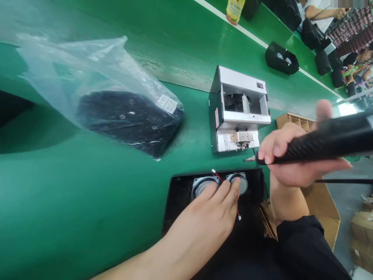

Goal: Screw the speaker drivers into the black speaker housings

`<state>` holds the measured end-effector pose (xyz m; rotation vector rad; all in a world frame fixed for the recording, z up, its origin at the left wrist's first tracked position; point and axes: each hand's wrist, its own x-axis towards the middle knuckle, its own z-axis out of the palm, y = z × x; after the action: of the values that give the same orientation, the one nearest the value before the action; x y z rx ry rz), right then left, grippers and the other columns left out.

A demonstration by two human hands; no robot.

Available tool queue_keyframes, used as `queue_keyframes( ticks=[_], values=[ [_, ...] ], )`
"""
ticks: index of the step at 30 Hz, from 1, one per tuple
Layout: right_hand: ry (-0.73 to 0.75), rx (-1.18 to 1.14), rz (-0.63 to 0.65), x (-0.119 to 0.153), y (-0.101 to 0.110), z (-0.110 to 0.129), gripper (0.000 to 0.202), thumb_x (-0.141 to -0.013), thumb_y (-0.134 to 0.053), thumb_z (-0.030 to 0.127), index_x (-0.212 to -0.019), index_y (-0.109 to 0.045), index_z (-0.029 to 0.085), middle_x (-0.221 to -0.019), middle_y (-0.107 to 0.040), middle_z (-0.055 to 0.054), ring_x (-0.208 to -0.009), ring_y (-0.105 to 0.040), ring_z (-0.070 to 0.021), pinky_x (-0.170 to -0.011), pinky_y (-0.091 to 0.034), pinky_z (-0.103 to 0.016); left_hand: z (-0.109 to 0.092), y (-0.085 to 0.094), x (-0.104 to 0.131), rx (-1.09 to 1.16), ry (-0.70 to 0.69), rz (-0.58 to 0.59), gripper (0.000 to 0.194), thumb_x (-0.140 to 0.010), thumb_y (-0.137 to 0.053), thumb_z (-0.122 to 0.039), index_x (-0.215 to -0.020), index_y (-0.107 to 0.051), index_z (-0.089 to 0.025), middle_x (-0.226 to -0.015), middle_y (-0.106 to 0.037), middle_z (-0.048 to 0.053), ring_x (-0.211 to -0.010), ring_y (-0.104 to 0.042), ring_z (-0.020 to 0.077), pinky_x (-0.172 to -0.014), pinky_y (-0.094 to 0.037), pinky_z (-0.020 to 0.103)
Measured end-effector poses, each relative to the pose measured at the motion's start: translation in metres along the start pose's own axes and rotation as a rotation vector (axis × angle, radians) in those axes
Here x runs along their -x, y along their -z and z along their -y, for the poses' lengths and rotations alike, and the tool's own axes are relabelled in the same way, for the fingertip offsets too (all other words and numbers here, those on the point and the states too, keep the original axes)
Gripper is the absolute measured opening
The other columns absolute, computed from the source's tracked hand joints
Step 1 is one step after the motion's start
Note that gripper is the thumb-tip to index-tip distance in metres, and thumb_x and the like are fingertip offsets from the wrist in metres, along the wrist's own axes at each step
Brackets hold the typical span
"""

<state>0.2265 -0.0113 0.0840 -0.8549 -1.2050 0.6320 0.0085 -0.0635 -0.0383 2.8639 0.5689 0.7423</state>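
Observation:
A black speaker housing (180,198) lies at the table's near edge, with two round speakers in it. My left hand (214,210) rests over them, fingers extended, tips touching the left speaker (201,187) and the right speaker (242,186). Red and black wires with a white plug (213,171) stick out between them. In my right hand (291,163) is a black electric screwdriver (329,140), gripped around its body. Its bit (249,159) points left, in the air just in front of the silver screw feeder (241,101), apart from the housing.
A black part in a clear plastic bag (128,116) lies at the left on the green table. Behind the right hand stands a divided cardboard box (297,121). Farther back are a yellow-labelled bottle (234,9), another speaker housing (281,58) and people at work.

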Motion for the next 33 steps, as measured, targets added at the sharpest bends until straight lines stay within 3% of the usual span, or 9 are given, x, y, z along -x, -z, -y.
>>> queue_keyframes(
  ticks=[3,6,10,14,19,22,26,29,33],
  values=[
    [-0.072,0.005,0.027,0.017,0.018,0.033,0.050,-0.111,-0.089,0.071,-0.155,-0.087,0.047,-0.082,-0.083,0.006,-0.054,-0.074,-0.0176,-0.055,-0.072,-0.034,0.001,0.001,0.003,0.030,0.011,-0.016,0.045,-0.100,-0.073,-0.009,-0.139,-0.095,-0.014,-0.161,-0.087,0.021,-0.128,-0.080,0.0363,-0.109,-0.060,0.048],
    [-0.094,0.045,-0.004,0.034,0.028,0.043,0.050,-0.111,-0.089,0.069,-0.156,-0.088,0.046,-0.081,-0.084,0.005,-0.052,-0.073,-0.0183,-0.052,-0.071,-0.035,0.004,0.003,0.006,0.071,0.019,-0.026,0.048,-0.101,-0.069,-0.007,-0.142,-0.093,-0.013,-0.163,-0.086,0.021,-0.130,-0.080,0.0368,-0.112,-0.059,0.049],
    [-0.048,0.070,-0.067,0.051,0.031,0.025,0.057,-0.110,-0.089,0.072,-0.160,-0.084,0.045,-0.079,-0.083,0.005,-0.049,-0.069,-0.0178,-0.049,-0.068,-0.034,0.002,0.003,0.013,0.116,0.038,-0.004,0.054,-0.103,-0.064,-0.004,-0.149,-0.090,-0.015,-0.173,-0.080,0.021,-0.140,-0.078,0.0389,-0.120,-0.058,0.053],
    [-0.031,0.084,-0.086,0.058,0.032,0.006,0.056,-0.111,-0.088,0.075,-0.156,-0.084,0.042,-0.078,-0.082,0.007,-0.049,-0.068,-0.0171,-0.049,-0.069,-0.033,0.002,0.013,0.011,0.104,0.011,0.004,0.049,-0.108,-0.059,-0.005,-0.145,-0.090,-0.009,-0.173,-0.080,0.023,-0.138,-0.079,0.0390,-0.118,-0.059,0.053],
    [-0.053,0.017,-0.107,0.062,0.032,0.001,0.060,-0.111,-0.081,0.081,-0.157,-0.086,0.043,-0.080,-0.084,0.005,-0.052,-0.071,-0.0184,-0.051,-0.070,-0.035,0.019,0.031,-0.001,0.102,-0.030,0.082,0.040,-0.128,-0.058,-0.030,-0.145,-0.090,-0.012,-0.163,-0.086,0.019,-0.127,-0.082,0.0357,-0.110,-0.063,0.051],
    [-0.069,0.004,-0.192,0.063,0.032,0.005,0.060,-0.110,-0.083,0.081,-0.155,-0.087,0.042,-0.077,-0.081,0.006,-0.049,-0.069,-0.0184,-0.050,-0.068,-0.034,0.026,0.034,-0.007,0.097,-0.034,0.115,0.043,-0.120,-0.059,-0.015,-0.153,-0.086,-0.013,-0.163,-0.086,0.018,-0.127,-0.084,0.0351,-0.108,-0.063,0.050],
    [-0.116,-0.020,-0.152,0.062,0.042,0.016,0.054,-0.117,-0.076,0.078,-0.157,-0.085,0.043,-0.076,-0.079,0.006,-0.047,-0.065,-0.0188,-0.047,-0.063,-0.034,0.022,0.035,-0.019,0.055,-0.019,0.151,0.046,-0.115,-0.055,-0.007,-0.149,-0.086,-0.009,-0.137,-0.094,0.019,-0.104,-0.086,0.0349,-0.091,-0.066,0.053],
    [-0.158,-0.066,-0.103,0.064,0.052,0.022,0.049,-0.121,-0.071,0.072,-0.158,-0.084,0.043,-0.081,-0.083,0.004,-0.053,-0.071,-0.0204,-0.055,-0.069,-0.038,0.019,0.038,-0.032,0.019,0.007,0.190,0.045,-0.116,-0.054,-0.005,-0.145,-0.088,-0.010,-0.114,-0.095,0.013,-0.090,-0.085,0.0326,-0.082,-0.066,0.051],
    [-0.172,-0.108,-0.136,0.067,0.053,0.022,0.048,-0.119,-0.077,0.070,-0.158,-0.083,0.043,-0.082,-0.084,0.004,-0.057,-0.074,-0.0197,-0.057,-0.070,-0.037,0.024,0.038,-0.041,0.023,-0.002,0.226,0.051,-0.113,-0.050,0.001,-0.142,-0.089,-0.014,-0.111,-0.095,0.010,-0.087,-0.085,0.0284,-0.077,-0.066,0.046]
  ],
)
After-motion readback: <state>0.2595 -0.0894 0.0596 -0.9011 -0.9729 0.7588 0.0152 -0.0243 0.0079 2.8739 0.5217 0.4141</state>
